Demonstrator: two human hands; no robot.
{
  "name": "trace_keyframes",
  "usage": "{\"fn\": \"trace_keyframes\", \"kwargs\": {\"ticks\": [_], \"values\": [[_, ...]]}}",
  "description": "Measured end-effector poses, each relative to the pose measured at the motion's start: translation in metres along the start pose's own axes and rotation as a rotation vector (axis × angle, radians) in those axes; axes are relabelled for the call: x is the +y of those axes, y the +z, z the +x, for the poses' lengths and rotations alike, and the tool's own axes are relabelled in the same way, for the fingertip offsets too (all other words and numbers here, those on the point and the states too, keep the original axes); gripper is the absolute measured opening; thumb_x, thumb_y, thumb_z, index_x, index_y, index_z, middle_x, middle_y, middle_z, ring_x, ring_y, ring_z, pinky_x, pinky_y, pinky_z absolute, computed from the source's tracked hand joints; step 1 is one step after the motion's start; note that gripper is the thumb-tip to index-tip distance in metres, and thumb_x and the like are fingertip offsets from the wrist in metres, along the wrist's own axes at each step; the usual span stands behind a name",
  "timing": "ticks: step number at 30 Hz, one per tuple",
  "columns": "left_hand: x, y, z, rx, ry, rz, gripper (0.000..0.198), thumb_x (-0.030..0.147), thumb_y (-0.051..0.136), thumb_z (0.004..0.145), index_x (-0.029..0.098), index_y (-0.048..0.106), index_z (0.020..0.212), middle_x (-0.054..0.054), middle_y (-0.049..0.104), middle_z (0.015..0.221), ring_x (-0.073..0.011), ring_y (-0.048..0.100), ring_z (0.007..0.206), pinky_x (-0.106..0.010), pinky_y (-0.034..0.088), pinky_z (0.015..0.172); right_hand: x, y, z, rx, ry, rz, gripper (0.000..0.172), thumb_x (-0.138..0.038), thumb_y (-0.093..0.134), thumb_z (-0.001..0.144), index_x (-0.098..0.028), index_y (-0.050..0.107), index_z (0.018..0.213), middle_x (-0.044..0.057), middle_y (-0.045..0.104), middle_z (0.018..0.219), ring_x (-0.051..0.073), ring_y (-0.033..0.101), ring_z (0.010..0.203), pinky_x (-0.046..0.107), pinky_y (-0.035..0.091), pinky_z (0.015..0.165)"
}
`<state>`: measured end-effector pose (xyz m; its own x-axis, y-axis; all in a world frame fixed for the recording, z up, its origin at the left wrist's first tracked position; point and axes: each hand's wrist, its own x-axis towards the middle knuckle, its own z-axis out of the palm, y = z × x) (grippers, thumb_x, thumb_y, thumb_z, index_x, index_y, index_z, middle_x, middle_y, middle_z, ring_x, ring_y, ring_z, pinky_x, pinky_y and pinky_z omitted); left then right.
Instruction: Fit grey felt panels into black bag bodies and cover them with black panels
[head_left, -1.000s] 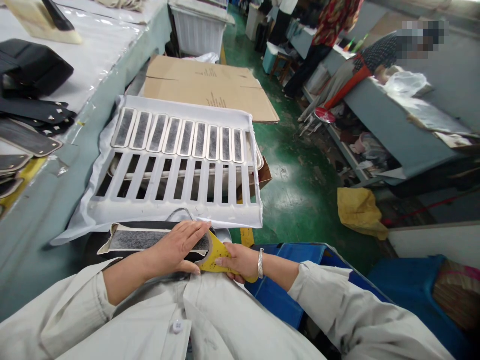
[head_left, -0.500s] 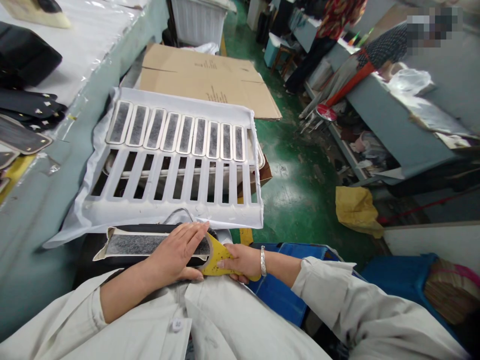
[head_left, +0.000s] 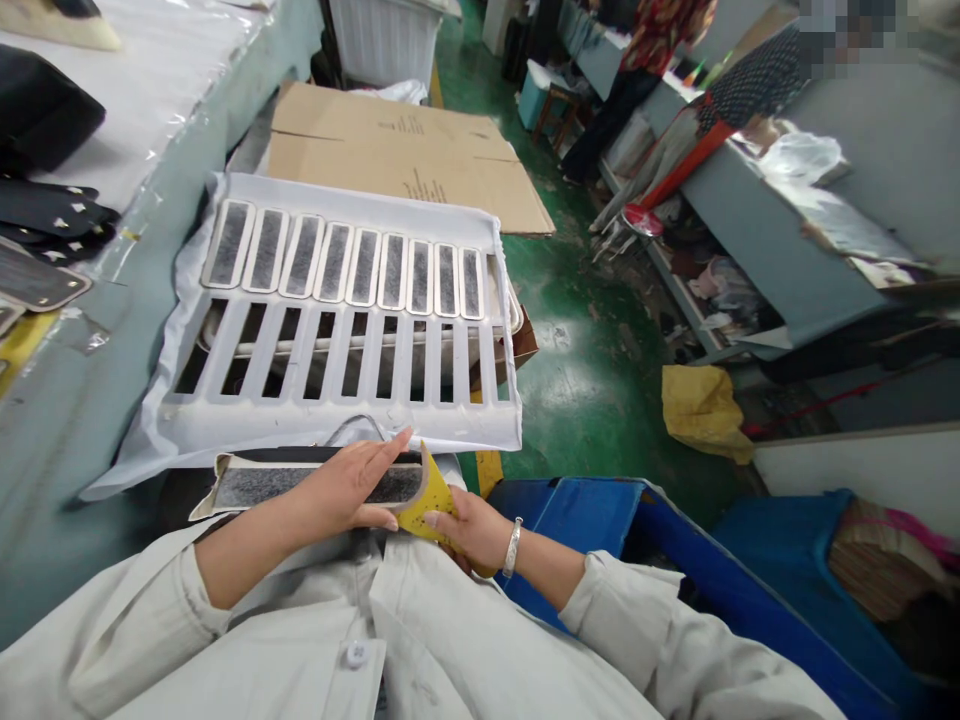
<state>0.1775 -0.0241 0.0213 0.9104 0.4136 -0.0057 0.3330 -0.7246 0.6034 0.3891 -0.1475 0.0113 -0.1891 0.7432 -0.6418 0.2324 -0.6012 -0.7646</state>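
A long grey fuzzy panel with a cream border [head_left: 259, 487] lies crosswise in front of my body, on something black. My left hand [head_left: 349, 488] rests over its right half with the fingers stretched out and the thumb apart, covering part of it. The fingertips reach toward a bent yellow sheet [head_left: 426, 502] speckled with dark marks, which stands at the panel's right end. My right hand [head_left: 471, 528], with a silver bracelet at the wrist, grips this yellow sheet between thumb and fingers. The fingers underneath are partly hidden.
Ahead lies a white slotted sheet [head_left: 337, 418] bearing a row of similar grey panels [head_left: 364, 268]. Behind it is flat cardboard [head_left: 390, 145]. A work table [head_left: 161, 170] runs along the left. To the right are a blue bin [head_left: 570, 510], a yellow bag [head_left: 705, 410] and people at benches.
The yellow sheet now bends up more steeply at the panel's end. My right hand has shifted slightly left and down, and my left hand slightly left. The whole view has shifted a little.
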Motion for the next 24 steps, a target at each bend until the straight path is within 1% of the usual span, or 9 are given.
{"fn": "trace_keyframes", "kwargs": {"ticks": [3,7,9,11,13,16,19,21,24], "values": [[0.000,-0.003,0.002,-0.035,-0.046,-0.047,0.108,0.035,0.074,0.071,0.026,-0.003,0.147,-0.014,0.050,0.135,-0.0289,0.049,0.119,-0.044,0.036,0.101,-0.002,0.009,0.001,0.103,-0.088,-0.031,0.025,-0.037,0.060,0.080,-0.018,0.053,0.093,-0.004,0.060,0.061,0.009,0.054,0.050,0.020,0.043,0.049],[0.011,-0.010,0.003,-0.083,-0.173,-0.055,0.100,0.032,0.071,0.071,0.018,0.008,0.147,-0.016,0.053,0.132,-0.0282,0.051,0.118,-0.041,0.036,0.101,-0.021,0.001,-0.020,0.117,-0.053,0.037,0.029,-0.045,0.056,0.081,-0.018,0.047,0.089,-0.007,0.055,0.052,0.009,0.047,0.034,0.020,0.037,0.037],[0.019,-0.016,0.001,-0.090,-0.215,-0.046,0.089,0.033,0.066,0.074,0.015,0.017,0.146,-0.016,0.053,0.133,-0.0273,0.052,0.118,-0.039,0.037,0.101,-0.033,-0.007,-0.039,0.310,-0.186,0.160,0.033,-0.050,0.056,0.081,-0.018,0.048,0.083,-0.006,0.055,0.053,0.008,0.048,0.035,0.021,0.040,0.038],[0.026,-0.020,-0.002,-0.081,-0.211,-0.013,0.075,0.035,0.062,0.077,0.015,0.029,0.142,-0.016,0.050,0.136,-0.0268,0.049,0.122,-0.038,0.035,0.103,-0.042,-0.010,-0.054,0.537,-0.380,0.337,0.035,-0.050,0.060,0.078,-0.017,0.052,0.079,-0.003,0.059,0.060,0.009,0.056,0.047,0.024,0.049,0.050],[0.032,-0.022,-0.005,-0.061,-0.189,0.045,0.066,0.039,0.060,0.078,0.016,0.039,0.136,-0.015,0.048,0.139,-0.0275,0.045,0.126,-0.039,0.032,0.106,-0.048,-0.004,-0.057,0.586,-0.477,0.524,0.034,-0.048,0.067,0.073,-0.016,0.055,0.079,0.000,0.063,0.066,0.014,0.063,0.062,0.029,0.053,0.064],[0.037,-0.017,-0.006,-0.029,-0.195,0.130,0.061,0.042,0.061,0.078,0.018,0.045,0.132,-0.014,0.049,0.138,-0.0283,0.045,0.126,-0.043,0.031,0.106,-0.052,0.018,-0.038,0.577,-0.523,0.737,0.035,-0.041,0.075,0.065,-0.018,0.054,0.079,-0.002,0.063,0.064,0.014,0.062,0.058,0.029,0.052,0.059],[0.037,-0.009,-0.005,0.019,-0.203,0.154,0.059,0.041,0.061,0.078,0.020,0.047,0.130,-0.013,0.050,0.137,-0.0285,0.047,0.124,-0.045,0.033,0.102,-0.056,0.035,-0.003,0.797,-0.620,0.833,0.036,-0.043,0.072,0.066,-0.019,0.046,0.072,-0.007,0.052,0.053,0.007,0.049,0.043,0.022,0.042,0.046],[0.036,-0.006,-0.005,0.050,-0.186,0.142,0.057,0.039,0.061,0.077,0.020,0.048,0.129,-0.014,0.052,0.135,-0.0293,0.049,0.122,-0.047,0.034,0.101,-0.059,0.039,0.016,0.883,-0.646,0.841,0.039,-0.049,0.068,0.069,-0.020,0.041,0.069,-0.009,0.044,0.049,0.005,0.042,0.040,0.021,0.038,0.043],[0.035,-0.004,-0.006,0.086,-0.177,0.118,0.058,0.039,0.063,0.074,0.019,0.049,0.127,-0.013,0.056,0.131,-0.0308,0.050,0.119,-0.049,0.033,0.099,-0.063,0.040,0.032,0.874,-0.606,0.808,0.045,-0.058,0.061,0.071,-0.022,0.036,0.072,-0.010,0.038,0.051,0.005,0.037,0.039,0.020,0.036,0.041]]}}
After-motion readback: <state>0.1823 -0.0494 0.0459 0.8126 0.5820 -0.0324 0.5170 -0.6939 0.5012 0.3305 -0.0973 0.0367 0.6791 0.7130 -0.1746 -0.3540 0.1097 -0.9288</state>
